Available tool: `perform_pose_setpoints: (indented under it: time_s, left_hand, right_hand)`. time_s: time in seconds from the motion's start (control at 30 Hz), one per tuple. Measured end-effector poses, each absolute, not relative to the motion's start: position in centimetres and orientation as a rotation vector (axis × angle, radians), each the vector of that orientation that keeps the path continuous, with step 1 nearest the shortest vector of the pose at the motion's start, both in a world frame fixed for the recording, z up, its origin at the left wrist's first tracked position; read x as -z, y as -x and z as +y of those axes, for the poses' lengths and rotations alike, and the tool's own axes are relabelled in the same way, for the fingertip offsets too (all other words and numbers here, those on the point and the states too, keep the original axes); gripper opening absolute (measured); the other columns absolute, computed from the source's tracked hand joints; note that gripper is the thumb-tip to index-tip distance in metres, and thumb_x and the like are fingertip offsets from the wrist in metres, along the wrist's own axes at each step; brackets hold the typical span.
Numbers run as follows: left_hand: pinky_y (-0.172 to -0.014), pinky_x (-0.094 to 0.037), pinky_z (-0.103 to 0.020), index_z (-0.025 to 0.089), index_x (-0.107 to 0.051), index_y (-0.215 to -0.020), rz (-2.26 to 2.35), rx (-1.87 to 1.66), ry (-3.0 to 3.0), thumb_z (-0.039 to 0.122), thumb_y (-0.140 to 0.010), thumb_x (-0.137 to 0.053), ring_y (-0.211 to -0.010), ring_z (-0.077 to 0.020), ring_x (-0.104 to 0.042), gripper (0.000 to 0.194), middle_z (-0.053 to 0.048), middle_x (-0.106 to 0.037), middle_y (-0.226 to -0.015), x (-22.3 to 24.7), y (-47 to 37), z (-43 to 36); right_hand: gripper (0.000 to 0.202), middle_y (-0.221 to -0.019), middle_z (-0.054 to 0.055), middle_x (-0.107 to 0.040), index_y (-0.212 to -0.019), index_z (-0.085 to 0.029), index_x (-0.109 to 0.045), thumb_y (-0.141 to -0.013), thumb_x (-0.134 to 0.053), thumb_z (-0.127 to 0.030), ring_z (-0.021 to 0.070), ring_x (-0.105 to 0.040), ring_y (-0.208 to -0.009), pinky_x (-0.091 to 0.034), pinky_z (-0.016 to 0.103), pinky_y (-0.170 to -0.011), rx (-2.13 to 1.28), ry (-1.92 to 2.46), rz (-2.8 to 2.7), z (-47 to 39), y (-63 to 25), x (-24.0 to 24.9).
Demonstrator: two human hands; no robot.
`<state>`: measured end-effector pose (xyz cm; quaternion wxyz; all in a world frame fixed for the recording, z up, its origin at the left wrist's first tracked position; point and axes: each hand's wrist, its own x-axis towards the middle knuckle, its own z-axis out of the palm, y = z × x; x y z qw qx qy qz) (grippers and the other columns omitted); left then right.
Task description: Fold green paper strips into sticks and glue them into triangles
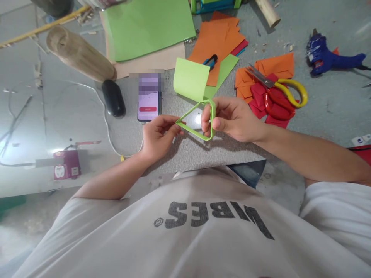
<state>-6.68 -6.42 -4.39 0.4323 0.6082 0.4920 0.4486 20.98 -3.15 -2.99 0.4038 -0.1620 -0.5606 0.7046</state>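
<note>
Between my hands is a narrow folded strip of light green paper (193,133), bent into a loop with a pointed left end. My left hand (159,136) pinches that point between thumb and fingers. At the loop's wider right end, my right hand (236,119) grips the strip, with its thumb in front and some fingers inside the loop. Just beyond the loop stands a curled piece of light green paper (191,79). A phone (148,98) with a lit screen lies past my left hand.
Yellow-and-red scissors (285,92) rest on folded red and orange paper pieces (274,65) to the right. A blue glue gun (333,58) lies farther right. Orange sheets (213,38), a large green sheet (147,29), a wooden cylinder (81,54) and a black oval case (113,98) lie beyond.
</note>
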Motion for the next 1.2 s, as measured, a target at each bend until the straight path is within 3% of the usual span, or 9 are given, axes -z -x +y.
perform_pose_setpoints:
  time_s: [0.13, 0.2, 0.43, 0.6, 0.67, 0.83, 0.97, 1.1, 1.2]
  left_hand:
    - [-0.071, -0.077, -0.033, 0.022, -0.088, -0.097, 1.243, -1.12, -1.564, 0.045, -0.101, -0.097, -0.071, -0.0201, -0.088, 0.025, -0.004, -0.092, -0.089, 4.7, 6.8, -6.6]
    - [-0.069, -0.076, -0.033, 0.022, -0.088, -0.098, 1.25, -1.152, -1.576, 0.045, -0.1, -0.097, -0.07, -0.0198, -0.087, 0.025, -0.003, -0.092, -0.089, 4.8, 6.9, -6.6]
    - [-0.073, -0.076, -0.032, 0.023, -0.088, -0.107, 1.182, -1.173, -1.499, 0.04, -0.102, -0.098, -0.075, -0.0181, -0.086, 0.021, -0.006, -0.094, -0.101, 4.9, 7.3, -6.2]
    - [-0.082, -0.078, -0.034, 0.029, -0.085, -0.141, 0.843, -1.107, -1.128, 0.058, -0.09, -0.112, -0.084, -0.0182, -0.087, 0.064, -0.007, -0.093, -0.123, 5.1, 8.0, -4.9]
    - [-0.078, -0.077, -0.033, 0.03, -0.085, -0.142, 0.779, -1.049, -1.107, 0.063, -0.088, -0.114, -0.08, -0.0177, -0.085, 0.07, -0.007, -0.092, -0.121, 5.0, 7.9, -4.8]
    - [-0.065, -0.072, -0.033, 0.023, -0.089, -0.112, 0.732, -0.954, -1.425, 0.069, -0.106, -0.097, -0.069, -0.0198, -0.083, 0.047, -0.007, -0.09, -0.091, 4.4, 7.4, -5.7]
    - [-0.068, -0.07, -0.03, 0.024, -0.091, -0.106, 0.797, -0.882, -1.742, 0.066, -0.114, -0.088, -0.075, -0.0204, -0.087, 0.042, -0.006, -0.092, -0.089, 4.2, 7.9, -5.5]
    - [-0.067, -0.063, -0.028, 0.024, -0.091, -0.102, 0.904, -0.693, -1.967, 0.042, -0.112, -0.081, -0.069, -0.0179, -0.08, 0.023, -0.003, -0.089, -0.086, 4.3, 8.2, -4.8]
    - [-0.072, -0.061, -0.03, 0.023, -0.088, -0.101, 0.942, -0.626, -2.078, 0.035, -0.11, -0.077, -0.073, -0.0198, -0.079, 0.018, -0.004, -0.087, -0.087, 4.5, 8.2, -4.4]
  right_hand:
    - [0.07, -0.107, 0.006, -0.08, -0.102, -0.021, -0.081, -0.118, -0.065, -0.087, 0.0189, -0.076, -0.107, -0.064, 0.034, -0.099, -1.716, 0.393, -1.569, -3.7, -21.1, 2.4]
    - [0.076, -0.107, 0.007, -0.079, -0.1, -0.021, -0.081, -0.119, -0.057, -0.091, 0.02, -0.075, -0.109, -0.063, 0.035, -0.102, -1.695, 0.398, -1.621, -3.8, -21.1, 2.4]
    - [0.036, -0.096, 0.001, -0.077, -0.105, -0.021, -0.081, -0.116, -0.09, -0.054, 0.0134, -0.069, -0.085, -0.059, 0.027, -0.08, -1.722, 0.389, -1.494, -2.9, -21.2, 3.3]
    - [0.017, -0.104, 0.002, -0.083, -0.104, -0.022, -0.084, -0.108, -0.096, -0.033, 0.0144, -0.074, -0.09, -0.061, 0.028, -0.083, -1.769, 0.422, -1.621, -3.0, -21.1, 3.7]
    - [0.011, -0.107, 0.003, -0.085, -0.104, -0.022, -0.084, -0.106, -0.094, -0.028, 0.0175, -0.078, -0.097, -0.063, 0.031, -0.087, -1.759, 0.456, -1.705, -3.2, -20.8, 4.0]
    - [0.017, -0.114, 0.005, -0.084, -0.108, -0.023, -0.082, -0.1, -0.094, -0.031, 0.0222, -0.076, -0.104, -0.059, 0.036, -0.093, -1.547, 0.58, -1.922, -2.6, -21.1, 3.8]
    - [0.036, -0.118, 0.005, -0.078, -0.119, -0.024, -0.08, -0.092, -0.101, -0.037, 0.0222, -0.066, -0.101, -0.051, 0.034, -0.087, -1.381, 0.727, -2.178, -1.3, -22.6, 2.9]
    - [0.012, -0.117, 0.009, -0.077, -0.118, -0.022, -0.081, -0.108, -0.076, -0.028, 0.025, -0.065, -0.102, -0.042, 0.037, -0.086, -1.053, 1.014, -2.393, -1.5, -22.7, 2.4]
    - [0.024, -0.12, 0.015, -0.081, -0.12, -0.019, -0.082, -0.112, -0.06, -0.019, 0.0291, -0.068, -0.105, -0.036, 0.039, -0.083, -0.811, 1.231, -2.523, -2.6, -21.5, 2.0]
